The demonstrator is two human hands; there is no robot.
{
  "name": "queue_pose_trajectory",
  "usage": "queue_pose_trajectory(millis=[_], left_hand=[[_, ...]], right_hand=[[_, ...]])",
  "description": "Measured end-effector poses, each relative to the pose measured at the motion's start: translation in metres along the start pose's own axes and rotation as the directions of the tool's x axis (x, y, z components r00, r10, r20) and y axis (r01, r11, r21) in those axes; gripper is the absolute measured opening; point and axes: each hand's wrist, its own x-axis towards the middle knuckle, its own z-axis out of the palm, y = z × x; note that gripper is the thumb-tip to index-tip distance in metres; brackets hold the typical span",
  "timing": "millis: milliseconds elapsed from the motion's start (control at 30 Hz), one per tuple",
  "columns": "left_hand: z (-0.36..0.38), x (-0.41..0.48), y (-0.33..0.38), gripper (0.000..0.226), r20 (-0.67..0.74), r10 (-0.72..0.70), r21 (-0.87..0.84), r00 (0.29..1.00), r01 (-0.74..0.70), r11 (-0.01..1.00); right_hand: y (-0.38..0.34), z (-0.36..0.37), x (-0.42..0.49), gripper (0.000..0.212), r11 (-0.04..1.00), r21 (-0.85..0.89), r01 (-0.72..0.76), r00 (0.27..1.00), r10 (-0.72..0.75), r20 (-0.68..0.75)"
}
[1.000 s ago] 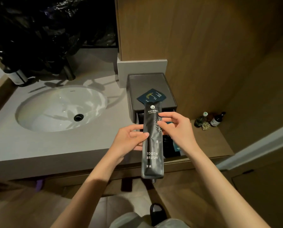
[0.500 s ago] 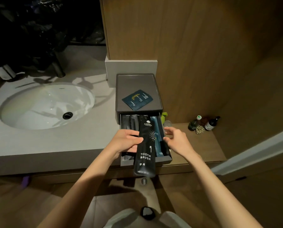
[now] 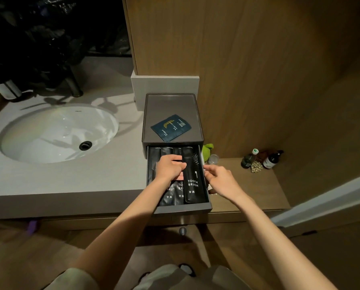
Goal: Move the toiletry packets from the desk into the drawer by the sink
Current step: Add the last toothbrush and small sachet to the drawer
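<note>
At the tabletop beside the sink (image 3: 58,132), my left hand (image 3: 169,167) presses flat on the row of black packets lying lengthwise in the open drawer (image 3: 182,209), fingers curled down against them; whether it pinches one I cannot tell. My right hand (image 3: 221,181) hovers just beside the drawer's right wall, its grip loosely open and empty, fingertips close to the rightmost toothbrush packet (image 3: 192,176). That packet lies in the drawer, on the right of the row, and reads "TOOTH BRUSH" in white, with two Chinese characters beneath and a small brush icon above. Its neighbours show the same words, partly covered by my wrist. A dark blue sachet (image 3: 171,127) rests on top of the drawer unit (image 3: 171,101); its gold and white print is too small to read. These packets look light, thin and slick, soft film around a stiff core, so I judge they will slide over one another easily and are best pinched at the long edges or pressed flat to settle.
</note>
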Motion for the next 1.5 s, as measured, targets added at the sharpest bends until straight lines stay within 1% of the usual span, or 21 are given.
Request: queue_pose_trajectory(millis=[100,167,200,267,333,367,467,500,533,633,767,867,1000,1067,1100,1133,1200,1267,1333,1433,1500], left_hand=[[0.006,-0.003,-0.005,0.034,-0.046,0.073,0.088,0.996,-0.069,0.994],[0.005,-0.007,-0.008,0.037,-0.073,0.207,0.218,0.976,-0.187,0.958],[0.003,-0.009,-0.009,0.04,-0.073,0.296,0.315,0.952,-0.259,0.913],[-0.003,-0.013,-0.01,0.049,-0.038,0.476,0.51,0.878,-0.393,0.765],[-0.012,-0.015,-0.009,0.055,0.076,0.591,0.606,0.803,-0.508,0.612],[-0.017,-0.016,-0.01,0.059,0.164,0.608,0.641,0.777,-0.552,0.533],[-0.032,-0.015,-0.016,0.076,0.428,0.516,0.777,0.742,-0.594,0.21],[-0.036,-0.014,-0.019,0.081,0.483,0.457,0.792,0.747,-0.595,0.135],[-0.038,-0.013,-0.021,0.085,0.516,0.404,0.797,0.756,-0.596,0.098],[-0.037,-0.009,-0.024,0.092,0.542,0.331,0.812,0.773,-0.583,0.031],[-0.033,-0.005,-0.027,0.094,0.537,0.336,0.836,0.774,-0.543,-0.086],[-0.033,-0.003,-0.026,0.092,0.522,0.365,0.847,0.771,-0.518,-0.118],[-0.033,-0.005,-0.02,0.088,0.529,0.34,0.847,0.777,-0.503,-0.169],[-0.035,-0.008,-0.013,0.079,0.544,0.376,0.835,0.75,-0.527,-0.157],[-0.036,-0.01,-0.008,0.072,0.543,0.433,0.824,0.72,-0.556,-0.11],[-0.038,-0.011,-0.003,0.065,0.523,0.512,0.807,0.682,-0.59,-0.039],[-0.042,-0.01,0.01,0.055,0.412,0.674,0.765,0.613,-0.635,0.11],[-0.048,-0.001,0.025,0.05,0.271,0.758,0.736,0.593,-0.635,0.234],[-0.052,0.018,0.039,0.049,0.162,0.758,0.724,0.632,-0.598,0.344],[-0.058,0.052,0.054,0.056,0.069,0.66,0.714,0.748,-0.499,0.491],[-0.06,0.072,0.059,0.067,0.064,0.584,0.73,0.809,-0.437,0.525]], right_hand=[[0.0,0.0,-0.001,0.041,1.0,0.017,-0.003,1.0,0.003,0.008],[0.0,0.0,-0.003,0.045,1.0,0.027,-0.003,1.0,0.002,0.006],[0.0,0.0,-0.004,0.046,1.0,0.028,-0.001,1.0,0.001,0.001],[-0.001,0.001,-0.005,0.049,1.0,0.023,0.009,1.0,-0.009,-0.012],[-0.001,0.001,-0.006,0.05,0.999,0.026,0.02,1.0,-0.019,-0.016],[0.0,0.002,-0.006,0.05,0.999,0.033,0.02,1.0,-0.02,-0.015],[0.002,0.003,-0.007,0.049,0.999,0.027,0.029,0.999,-0.028,-0.038],[0.002,0.004,-0.007,0.049,0.999,0.023,0.032,0.998,-0.031,-0.047],[0.002,0.005,-0.007,0.048,0.999,0.024,0.032,0.998,-0.03,-0.053],[0.003,0.006,-0.005,0.049,0.999,0.016,0.027,0.998,-0.027,-0.058],[0.005,0.007,-0.003,0.049,1.0,0.006,0.02,0.997,-0.02,-0.074],[0.004,0.008,-0.003,0.047,1.0,0.009,0.021,0.995,-0.02,-0.097],[0.004,0.01,-0.004,0.048,1.0,-0.002,0.016,0.992,-0.016,-0.124],[0.004,0.01,-0.004,0.047,1.0,-0.002,0.014,0.992,-0.015,-0.129],[0.005,0.011,-0.004,0.046,1.0,0.005,0.019,0.991,-0.018,-0.131],[0.005,0.011,-0.004,0.046,1.0,0.012,0.028,0.991,-0.026,-0.134],[0.006,0.012,-0.005,0.047,0.999,0.013,0.045,0.989,-0.042,-0.145],[0.007,0.012,-0.006,0.049,0.998,0.011,0.065,0.987,-0.062,-0.151],[0.008,0.012,-0.007,0.05,0.996,0.001,0.089,0.984,-0.088,-0.157],[0.006,0.012,-0.007,0.049,0.989,-0.034,0.141,0.973,-0.145,-0.178],[0.003,0.009,-0.003,0.048,0.978,-0.095,0.185,0.954,-0.202,-0.221]])
